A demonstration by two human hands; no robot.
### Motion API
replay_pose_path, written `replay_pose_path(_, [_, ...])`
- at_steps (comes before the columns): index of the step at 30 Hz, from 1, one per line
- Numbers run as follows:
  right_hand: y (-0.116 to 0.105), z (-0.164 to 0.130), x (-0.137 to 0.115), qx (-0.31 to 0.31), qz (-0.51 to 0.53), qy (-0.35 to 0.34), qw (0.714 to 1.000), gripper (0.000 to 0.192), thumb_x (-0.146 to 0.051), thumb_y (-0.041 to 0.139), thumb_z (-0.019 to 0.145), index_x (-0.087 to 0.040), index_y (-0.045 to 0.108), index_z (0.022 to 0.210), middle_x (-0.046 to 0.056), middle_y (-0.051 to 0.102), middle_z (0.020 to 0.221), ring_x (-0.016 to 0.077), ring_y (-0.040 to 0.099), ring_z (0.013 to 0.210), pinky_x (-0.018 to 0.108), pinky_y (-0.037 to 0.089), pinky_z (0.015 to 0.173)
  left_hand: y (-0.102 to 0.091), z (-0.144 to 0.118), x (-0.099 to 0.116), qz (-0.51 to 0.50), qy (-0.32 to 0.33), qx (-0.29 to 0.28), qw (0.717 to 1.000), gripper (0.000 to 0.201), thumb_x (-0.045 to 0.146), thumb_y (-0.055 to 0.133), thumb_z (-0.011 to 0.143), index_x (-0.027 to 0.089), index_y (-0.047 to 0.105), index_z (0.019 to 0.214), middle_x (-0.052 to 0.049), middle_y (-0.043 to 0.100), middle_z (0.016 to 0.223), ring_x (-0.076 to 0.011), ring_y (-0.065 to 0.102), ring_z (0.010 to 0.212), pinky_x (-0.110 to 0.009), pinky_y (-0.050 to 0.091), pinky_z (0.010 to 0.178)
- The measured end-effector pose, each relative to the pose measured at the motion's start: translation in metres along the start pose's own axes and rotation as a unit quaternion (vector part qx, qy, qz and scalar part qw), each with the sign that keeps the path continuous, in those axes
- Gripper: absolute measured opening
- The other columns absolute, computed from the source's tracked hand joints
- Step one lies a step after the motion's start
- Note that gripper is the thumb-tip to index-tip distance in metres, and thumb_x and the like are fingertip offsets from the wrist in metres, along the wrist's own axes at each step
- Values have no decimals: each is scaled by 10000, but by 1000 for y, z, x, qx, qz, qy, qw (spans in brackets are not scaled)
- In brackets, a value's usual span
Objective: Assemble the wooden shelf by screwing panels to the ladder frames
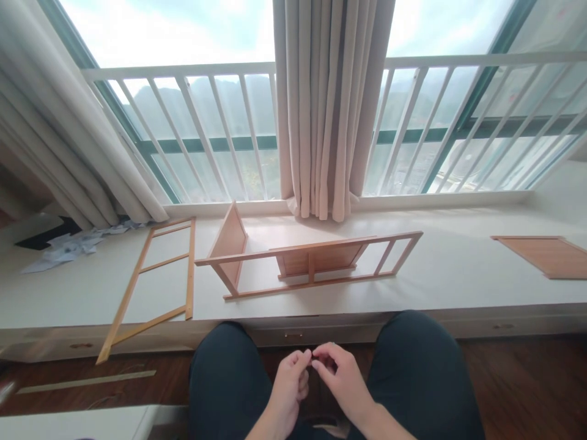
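Observation:
My left hand (292, 384) and my right hand (338, 371) meet between my knees, with fingertips pinched together. A tiny dark thing (312, 359) shows between the fingertips, too small to name. Beyond them, on the white window ledge (440, 287), a wooden frame (312, 288) stands on its long edge with panels attached at its left end and middle. Neither hand touches it. A second, ladder-like wooden frame (189, 269) lies flat to the left, one end jutting over the ledge's front edge.
A wooden panel (557, 253) lies at the ledge's right. Crumpled white papers (68, 247) are at the far left. Curtains (321, 110) hang before a white railing (211, 116). Drawers line the ledge's front; a pale strip (87, 382) lies low at left, near a white surface (82, 423).

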State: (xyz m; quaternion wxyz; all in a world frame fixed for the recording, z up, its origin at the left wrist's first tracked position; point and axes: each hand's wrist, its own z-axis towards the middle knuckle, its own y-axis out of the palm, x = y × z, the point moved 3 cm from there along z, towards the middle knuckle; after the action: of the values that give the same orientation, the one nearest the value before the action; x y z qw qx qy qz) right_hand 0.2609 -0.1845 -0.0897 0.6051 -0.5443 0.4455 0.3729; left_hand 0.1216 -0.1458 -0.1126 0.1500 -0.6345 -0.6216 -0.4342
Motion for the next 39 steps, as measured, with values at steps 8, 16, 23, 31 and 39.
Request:
replay_pose_path(8, [-30, 5, -62, 47, -78, -148, 985, 102, -209, 662, 929, -196, 739, 865, -3, 628, 732, 117, 529, 655, 238, 391, 631, 29, -19, 49, 29, 54, -48, 997, 708, 765, 825, 610, 208, 392, 674, 125, 225, 485, -14, 113, 447, -209, 83, 465])
replay_pose_path(16, [-118, 62, -128, 217, -68, -278, 933, 118, -271, 615, 996, -200, 691, 938, -29, 632, 739, 87, 528, 612, 201, 442, 612, 65, -59, 218, 430, 338, 12, 837, 462, 628, 598, 914, 187, 729, 871, -13, 649, 767, -114, 510, 692, -247, 387, 679])
replay_pose_path(23, [-194, 162, -146, 385, -68, -217, 895, 270, -428, 604, 979, -176, 697, 952, 5, 654, 782, 122, 512, 634, 276, 443, 695, 125, 0, 323, 694, 391, 33, 604, 384, 506, 506, 984, 229, 743, 1104, -65, 734, 1138, -249, 651, 1078, -381, 463, 994])
replay_pose_path(31, [-175, 146, -89, 151, 8, -140, 979, 359, -520, 584, 983, -180, 672, 905, -10, 585, 709, 128, 500, 637, 257, 388, 622, 159, 73, 333, 802, 265, -95, 527, 666, 734, 404, 946, 217, 781, 1130, -102, 758, 1191, -261, 668, 1072, -346, 472, 927])
replay_pose_path(39, [-164, 180, -52, -154, -162, -22, 974, 198, -310, 561, 976, -185, 710, 938, 49, 732, 970, 184, 625, 899, 277, 417, 804, 212, 122, 328, 813, 141, -190, 532, 715, 809, 403, 895, 224, 780, 1058, -51, 765, 1117, -202, 629, 935, -289, 426, 844])
